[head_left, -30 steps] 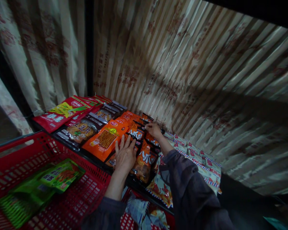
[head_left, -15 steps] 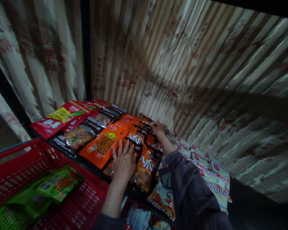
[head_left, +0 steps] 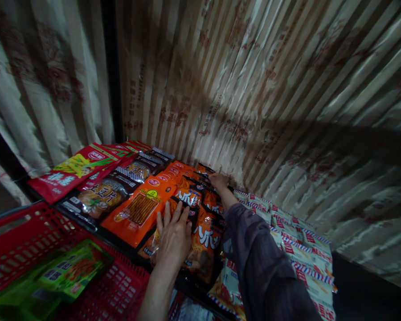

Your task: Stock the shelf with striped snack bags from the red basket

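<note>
My left hand (head_left: 174,236) lies with its fingers spread flat on a front black-and-orange snack bag (head_left: 149,246). Farther back in the same rows, my right hand (head_left: 219,183) has its fingers curled together at the edge of a dark snack bag (head_left: 204,169); the fingertips are partly hidden. Between my hands lie more black-and-orange snack bags, one a large front bag (head_left: 205,243) beside my left hand. A flat orange bag of stick snacks (head_left: 140,209) is left of my left hand.
Dark brown potato-chip bags (head_left: 102,196) and red snack bags (head_left: 71,171) lie to the left. Pale striped-edge packets (head_left: 307,254) fill the right side. A red basket (head_left: 122,276) holding green packs (head_left: 70,272) stands in front. Corrugated sheeting (head_left: 240,89) rises behind the shelf.
The view has shifted slightly, so the bags appear a little lower and some farther left. Both hands stay in about the same places on the snack bags.
</note>
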The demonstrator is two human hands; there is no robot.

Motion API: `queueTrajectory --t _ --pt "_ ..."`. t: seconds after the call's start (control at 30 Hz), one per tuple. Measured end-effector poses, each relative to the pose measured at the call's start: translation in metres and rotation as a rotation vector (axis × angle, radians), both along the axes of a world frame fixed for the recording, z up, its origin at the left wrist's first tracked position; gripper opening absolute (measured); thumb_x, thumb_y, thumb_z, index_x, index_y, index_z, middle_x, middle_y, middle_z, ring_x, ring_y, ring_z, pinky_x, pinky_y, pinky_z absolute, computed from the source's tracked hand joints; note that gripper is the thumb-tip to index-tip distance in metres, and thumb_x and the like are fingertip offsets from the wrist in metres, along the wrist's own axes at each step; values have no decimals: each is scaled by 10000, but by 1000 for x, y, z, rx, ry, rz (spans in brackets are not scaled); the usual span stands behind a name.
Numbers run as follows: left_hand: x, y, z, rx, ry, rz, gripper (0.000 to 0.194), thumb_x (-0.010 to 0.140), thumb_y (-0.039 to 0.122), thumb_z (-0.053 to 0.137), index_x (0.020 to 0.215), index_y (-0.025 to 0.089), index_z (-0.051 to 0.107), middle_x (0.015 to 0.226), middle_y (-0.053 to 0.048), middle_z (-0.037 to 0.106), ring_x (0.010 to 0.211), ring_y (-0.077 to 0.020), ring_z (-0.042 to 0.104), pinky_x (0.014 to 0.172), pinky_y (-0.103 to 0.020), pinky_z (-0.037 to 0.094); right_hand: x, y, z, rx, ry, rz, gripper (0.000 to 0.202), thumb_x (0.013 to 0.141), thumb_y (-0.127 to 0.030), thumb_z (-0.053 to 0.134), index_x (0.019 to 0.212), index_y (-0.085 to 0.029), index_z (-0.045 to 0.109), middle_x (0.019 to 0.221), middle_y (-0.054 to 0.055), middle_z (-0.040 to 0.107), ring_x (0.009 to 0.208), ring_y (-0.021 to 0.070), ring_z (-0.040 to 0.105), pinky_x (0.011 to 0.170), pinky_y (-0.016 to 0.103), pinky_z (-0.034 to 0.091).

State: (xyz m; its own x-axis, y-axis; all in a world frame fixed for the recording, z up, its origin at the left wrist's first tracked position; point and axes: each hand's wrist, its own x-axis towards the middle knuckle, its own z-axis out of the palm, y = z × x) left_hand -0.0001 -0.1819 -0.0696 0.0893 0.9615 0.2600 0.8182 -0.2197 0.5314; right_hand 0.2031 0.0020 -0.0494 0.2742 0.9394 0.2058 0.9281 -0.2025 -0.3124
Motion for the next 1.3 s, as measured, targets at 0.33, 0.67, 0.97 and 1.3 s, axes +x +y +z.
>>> queueTrajectory --t 0.33,0.67,0.97,1.3 --pt "1 1 -2 127 -40 37 385 872 206 489 1225 176 639 1420 -85 516 1420 -356 285 1147 -621 205 12 -24 16 -10 150 33 270 864 -288 505 884 -180 752 847 47 751 800 166 684 665 212 469" --pt "31 -19 8 184 -69 -389 391 867 134 467 1225 162 621 1481 -96 444 1457 -320 189 1160 -574 231 57 -87 38 -87 165 93 205 808 -210 602 934 -193 763 885 25 762 821 169 682 758 234 499" --pt "39 -20 -4 153 -11 -409 439 863 92 449 1275 150 589 1495 -110 419 1453 -345 172 1153 -588 238 50 -107 23 -126 81 116 186 855 -249 591 908 -245 769 895 -11 771 867 171 694 746 223 489" --pt "42 -16 -11 162 -39 -421 460 848 33 436 1273 117 589 1488 -134 422 1456 -292 172 1150 -463 334 40 -104 16 -125 -24 30 230 889 -307 535 958 -266 750 1046 24 749 971 186 673 778 241 466"
